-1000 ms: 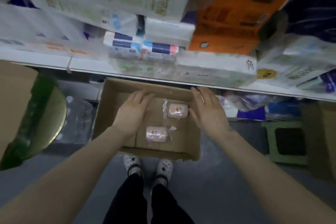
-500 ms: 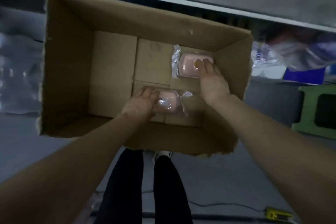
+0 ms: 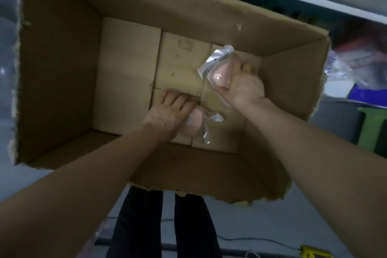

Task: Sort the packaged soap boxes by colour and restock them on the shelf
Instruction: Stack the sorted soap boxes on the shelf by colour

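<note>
Inside the brown cardboard carton [image 3: 62, 69], left hand [image 3: 167, 115] grips near plastic-wrapped pink soap box [image 3: 193, 124]; right hand [image 3: 245, 88] grips far plastic-wrapped pink soap box [image 3: 222, 73]. Green plastic stool [image 3: 370, 128] outside right wall.

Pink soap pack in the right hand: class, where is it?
Head view: the pink soap pack is in the cardboard box's right half, gripped by the right hand, beyond the left hand and second pack.
</note>
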Demonstrator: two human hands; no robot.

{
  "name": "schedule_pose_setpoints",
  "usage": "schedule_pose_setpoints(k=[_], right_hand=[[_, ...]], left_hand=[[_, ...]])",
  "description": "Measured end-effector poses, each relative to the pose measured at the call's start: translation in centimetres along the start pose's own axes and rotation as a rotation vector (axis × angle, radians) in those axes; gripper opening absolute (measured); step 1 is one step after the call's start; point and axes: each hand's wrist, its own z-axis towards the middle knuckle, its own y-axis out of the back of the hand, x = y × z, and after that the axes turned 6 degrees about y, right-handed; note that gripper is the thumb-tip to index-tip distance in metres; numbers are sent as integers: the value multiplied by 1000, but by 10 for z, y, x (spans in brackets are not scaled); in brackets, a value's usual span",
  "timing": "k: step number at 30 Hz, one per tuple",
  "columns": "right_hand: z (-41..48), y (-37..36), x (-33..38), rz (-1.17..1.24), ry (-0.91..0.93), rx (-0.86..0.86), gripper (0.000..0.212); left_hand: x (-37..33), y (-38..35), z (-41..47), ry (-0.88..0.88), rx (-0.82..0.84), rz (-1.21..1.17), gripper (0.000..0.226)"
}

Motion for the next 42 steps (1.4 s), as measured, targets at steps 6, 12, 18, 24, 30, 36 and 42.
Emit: schedule_pose_setpoints(k=[6, 12, 18, 24, 30, 36, 42], right_hand=[[-6, 2, 12, 391, -237, -56, 91], [-21, -4, 7, 149, -4, -131, 83], [-19, -2, -7, -362, 474, 28, 113], [-4, -13, -11, -466, 664, -17, 76], [-13, -7, -19, -306, 512, -2, 100], [-68, 36, -11, -102, 338, -181, 91], [-132, 111, 5, -39, 325, -275, 88]], left_hand=[[41, 30, 0, -110, 30, 348, 82], [49, 34, 5, -38, 75, 131, 65], [16, 15, -2, 728, -167, -553, 85], [-4, 6, 25, 926, -54, -681, 124], [3, 5, 15, 866, -109, -752, 100], [19, 47, -36, 717, -84, -726, 100], [28, 113, -111, 567, -176, -616, 106]])
